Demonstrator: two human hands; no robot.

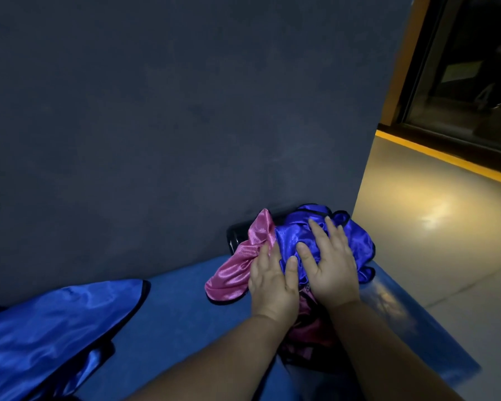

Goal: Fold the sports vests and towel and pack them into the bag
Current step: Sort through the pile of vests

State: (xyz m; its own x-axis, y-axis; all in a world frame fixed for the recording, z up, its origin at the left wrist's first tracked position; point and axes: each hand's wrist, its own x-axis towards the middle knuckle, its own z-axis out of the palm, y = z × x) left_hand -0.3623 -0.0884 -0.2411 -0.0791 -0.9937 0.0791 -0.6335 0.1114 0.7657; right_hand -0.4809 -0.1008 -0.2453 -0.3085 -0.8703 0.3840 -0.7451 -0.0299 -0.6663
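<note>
At four o'clock, the left hand (272, 280) and right hand (329, 263) pressed flat and spread on crumpled vests (355, 237); slick fabric could slide off the bench (185, 299).

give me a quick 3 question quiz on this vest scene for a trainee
1. True or false: the right hand lies flat, fingers spread, on the crumpled blue vest.
2. The left hand touches the pile where the blue vest meets a vest of which colour? A yellow B pink C white
3. Fill in: a second blue vest lies apart from the pile, at the lower ____ of the view.

Key: 1 true. 2 B, the pink vest. 3 left.
</note>
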